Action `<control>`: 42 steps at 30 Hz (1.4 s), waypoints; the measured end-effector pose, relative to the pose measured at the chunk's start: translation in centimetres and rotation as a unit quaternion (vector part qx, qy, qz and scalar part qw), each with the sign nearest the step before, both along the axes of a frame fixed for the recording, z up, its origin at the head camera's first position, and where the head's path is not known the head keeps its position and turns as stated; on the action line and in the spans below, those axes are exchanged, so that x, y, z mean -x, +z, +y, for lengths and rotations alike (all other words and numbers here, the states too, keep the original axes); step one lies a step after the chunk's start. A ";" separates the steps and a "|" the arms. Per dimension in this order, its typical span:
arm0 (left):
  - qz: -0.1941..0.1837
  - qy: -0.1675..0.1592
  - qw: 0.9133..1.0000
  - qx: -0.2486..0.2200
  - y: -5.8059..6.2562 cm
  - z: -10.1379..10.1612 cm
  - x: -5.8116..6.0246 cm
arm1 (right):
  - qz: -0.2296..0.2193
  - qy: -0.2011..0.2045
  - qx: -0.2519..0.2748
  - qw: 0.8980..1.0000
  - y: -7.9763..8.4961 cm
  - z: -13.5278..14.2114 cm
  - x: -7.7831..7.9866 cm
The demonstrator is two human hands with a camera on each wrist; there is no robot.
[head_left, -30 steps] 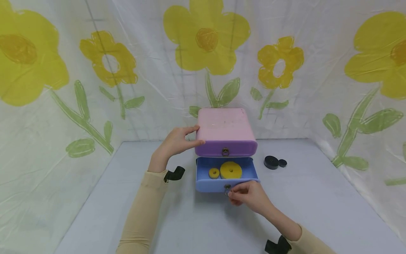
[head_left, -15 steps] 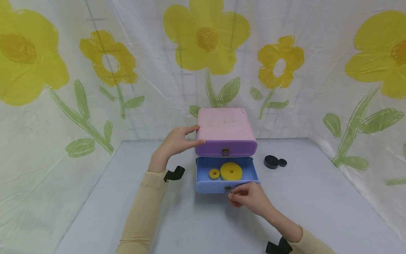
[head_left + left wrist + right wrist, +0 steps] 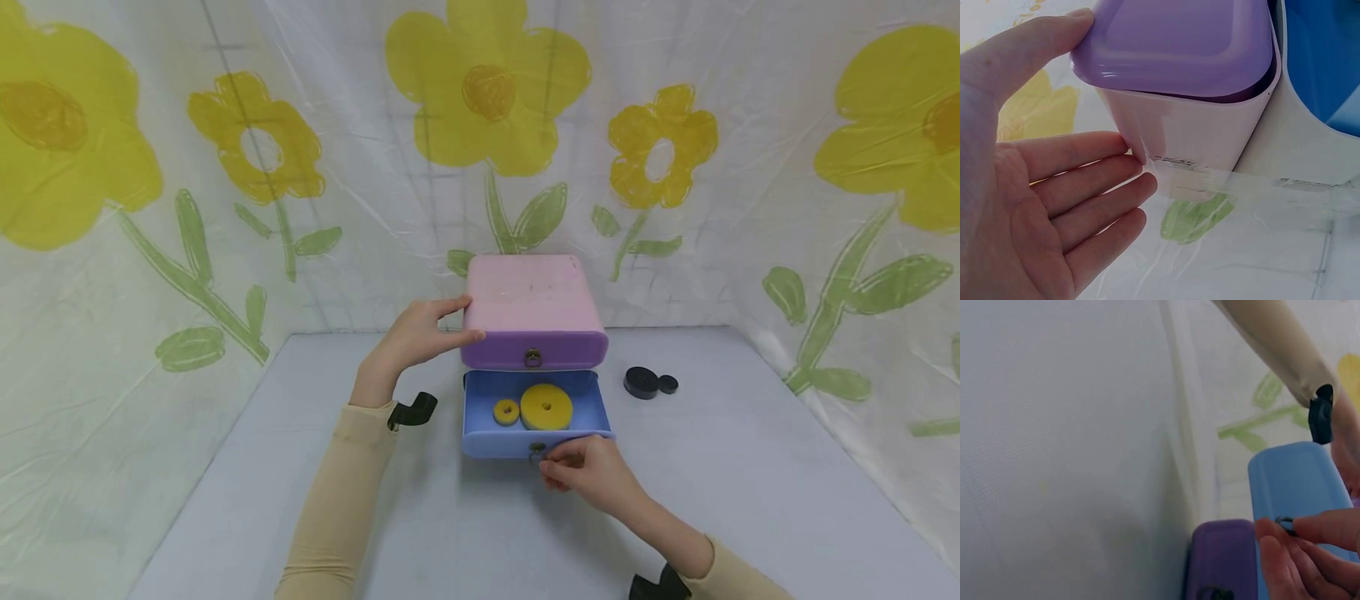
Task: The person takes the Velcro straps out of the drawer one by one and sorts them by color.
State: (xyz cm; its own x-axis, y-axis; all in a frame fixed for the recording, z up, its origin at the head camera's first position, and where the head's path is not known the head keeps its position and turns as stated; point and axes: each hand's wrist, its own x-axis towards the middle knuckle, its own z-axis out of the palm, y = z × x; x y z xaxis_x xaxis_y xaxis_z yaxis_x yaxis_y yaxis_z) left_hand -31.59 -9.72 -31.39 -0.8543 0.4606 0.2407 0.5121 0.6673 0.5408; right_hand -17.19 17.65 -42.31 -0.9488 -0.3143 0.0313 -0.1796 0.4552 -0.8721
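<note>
Blue drawer [image 3: 495, 446]: while it stands open below the purple drawer [image 3: 498, 352], I see a small yellow disc [image 3: 502, 417] and large yellow disc [image 3: 557, 411] inside.
Right hand [image 3: 596, 475]: thumb and finger pinching that drawer's ring pull [image 3: 1284, 520].
Left hand [image 3: 416, 335]: fingers straight, touching the pink casing [image 3: 532, 292].

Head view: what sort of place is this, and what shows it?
Probably a curtained-off tabletop workspace: flower-patterned sheeting hangs behind and beside a pale table bearing a small drawer unit.

The right hand's grip [image 3: 1311, 553] pinches a small ring [image 3: 1284, 520] on a blue drawer [image 3: 1297, 478], just beside a purple drawer [image 3: 1225, 556], and a beige sleeve [image 3: 1282, 347] shows at upper right.
</note>
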 end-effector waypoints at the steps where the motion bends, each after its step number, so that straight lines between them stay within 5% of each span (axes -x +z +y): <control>1: 0.000 0.001 1.000 0.000 0.0 0.0 0.0 | 0.003 0.002 -0.002 1.000 0.0 0.0 0.0; 27: -0.002 0.000 1.000 -0.002 -0.1 -0.2 0.0 | -0.007 0.024 -0.059 0.998 5.0 3.1 -1.2; 34: -0.005 0.001 1.000 -0.004 -0.1 -0.1 0.0 | 0.017 -0.004 -0.042 0.999 6.6 3.9 -0.7; 42: -0.007 0.000 1.000 -0.007 -0.1 -0.1 0.0 | 0.089 -0.045 -0.071 0.993 6.7 4.2 1.0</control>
